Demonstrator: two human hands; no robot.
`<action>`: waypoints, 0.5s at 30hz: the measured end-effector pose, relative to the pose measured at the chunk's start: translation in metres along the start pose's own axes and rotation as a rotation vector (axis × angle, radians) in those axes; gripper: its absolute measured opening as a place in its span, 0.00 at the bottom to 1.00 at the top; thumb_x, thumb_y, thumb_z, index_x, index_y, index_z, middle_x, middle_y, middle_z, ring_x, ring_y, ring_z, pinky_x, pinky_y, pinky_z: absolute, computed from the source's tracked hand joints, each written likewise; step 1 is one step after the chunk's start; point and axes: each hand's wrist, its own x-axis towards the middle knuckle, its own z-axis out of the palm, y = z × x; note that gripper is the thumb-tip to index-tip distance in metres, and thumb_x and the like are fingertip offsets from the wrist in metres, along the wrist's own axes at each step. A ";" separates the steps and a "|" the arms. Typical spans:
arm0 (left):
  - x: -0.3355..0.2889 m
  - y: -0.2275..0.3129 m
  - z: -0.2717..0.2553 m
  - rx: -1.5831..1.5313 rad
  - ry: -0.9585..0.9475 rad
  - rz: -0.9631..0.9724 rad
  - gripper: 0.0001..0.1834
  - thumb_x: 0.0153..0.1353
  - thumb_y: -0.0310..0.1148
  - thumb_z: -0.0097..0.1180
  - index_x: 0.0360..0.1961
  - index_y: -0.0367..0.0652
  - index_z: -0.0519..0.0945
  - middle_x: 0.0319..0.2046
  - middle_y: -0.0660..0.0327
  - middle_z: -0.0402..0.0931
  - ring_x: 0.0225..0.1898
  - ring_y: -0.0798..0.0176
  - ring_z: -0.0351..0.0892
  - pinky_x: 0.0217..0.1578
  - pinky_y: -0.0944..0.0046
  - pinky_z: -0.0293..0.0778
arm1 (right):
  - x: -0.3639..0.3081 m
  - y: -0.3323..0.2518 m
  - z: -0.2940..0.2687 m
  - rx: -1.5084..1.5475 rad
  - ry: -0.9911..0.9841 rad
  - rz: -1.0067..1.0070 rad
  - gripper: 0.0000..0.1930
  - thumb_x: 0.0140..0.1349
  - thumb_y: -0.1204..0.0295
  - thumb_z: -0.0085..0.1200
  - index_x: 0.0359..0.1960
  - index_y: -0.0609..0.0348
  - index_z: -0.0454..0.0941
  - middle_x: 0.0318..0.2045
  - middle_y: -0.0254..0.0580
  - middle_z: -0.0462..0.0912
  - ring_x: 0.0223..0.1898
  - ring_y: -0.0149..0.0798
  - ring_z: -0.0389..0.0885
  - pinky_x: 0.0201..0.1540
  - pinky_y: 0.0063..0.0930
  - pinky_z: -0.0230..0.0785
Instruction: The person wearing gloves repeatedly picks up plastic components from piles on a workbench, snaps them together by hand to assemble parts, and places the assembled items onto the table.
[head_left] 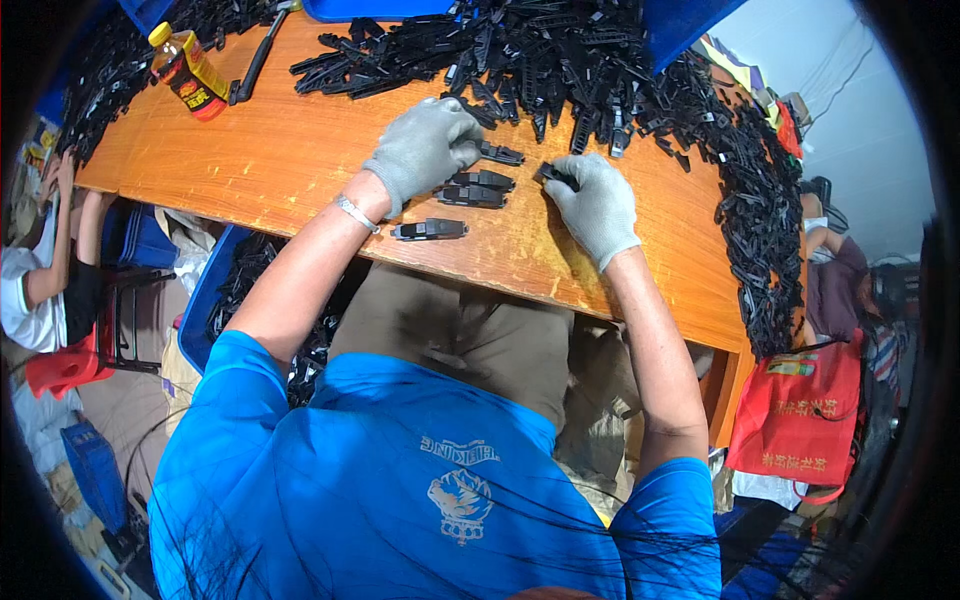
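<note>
My left hand (425, 150), in a pale grey glove, has its fingers curled closed at the end of a black plastic part (503, 154) at the head of a short column. Just below that lie more slim black parts (473, 195), side by side. Another single black part (430, 230) rests nearer the table's front edge. To the right, my gloved right hand (598, 208) pinches a small black plastic piece (556, 177) between thumb and fingers, slightly above the tabletop. The fingers partly cover this piece.
A large heap of black parts (540, 60) covers the far side of the wooden table (250, 150) and runs down its right edge. A yellow-capped bottle (190, 75) and a black-handled hammer (258, 60) stand at far left. Co-workers sit on both sides.
</note>
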 end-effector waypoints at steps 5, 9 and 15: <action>0.000 0.000 -0.002 0.023 -0.033 -0.050 0.11 0.62 0.39 0.68 0.42 0.48 0.91 0.45 0.57 0.86 0.50 0.45 0.84 0.53 0.46 0.81 | 0.024 -0.017 0.023 0.120 0.070 -0.095 0.09 0.62 0.66 0.69 0.43 0.49 0.92 0.41 0.42 0.86 0.46 0.49 0.86 0.48 0.42 0.80; 0.000 0.001 -0.002 -0.002 -0.013 -0.030 0.10 0.61 0.36 0.70 0.40 0.45 0.90 0.42 0.56 0.85 0.48 0.45 0.82 0.52 0.48 0.79 | 0.031 -0.004 0.031 0.127 0.010 -0.123 0.09 0.61 0.67 0.70 0.42 0.48 0.92 0.38 0.41 0.82 0.43 0.48 0.85 0.46 0.42 0.80; 0.003 0.005 0.003 -0.028 0.003 0.012 0.09 0.59 0.34 0.72 0.38 0.42 0.88 0.40 0.55 0.83 0.46 0.45 0.81 0.49 0.49 0.78 | 0.046 -0.013 0.037 0.060 -0.002 -0.247 0.06 0.61 0.66 0.70 0.39 0.48 0.92 0.37 0.40 0.82 0.41 0.48 0.86 0.43 0.42 0.79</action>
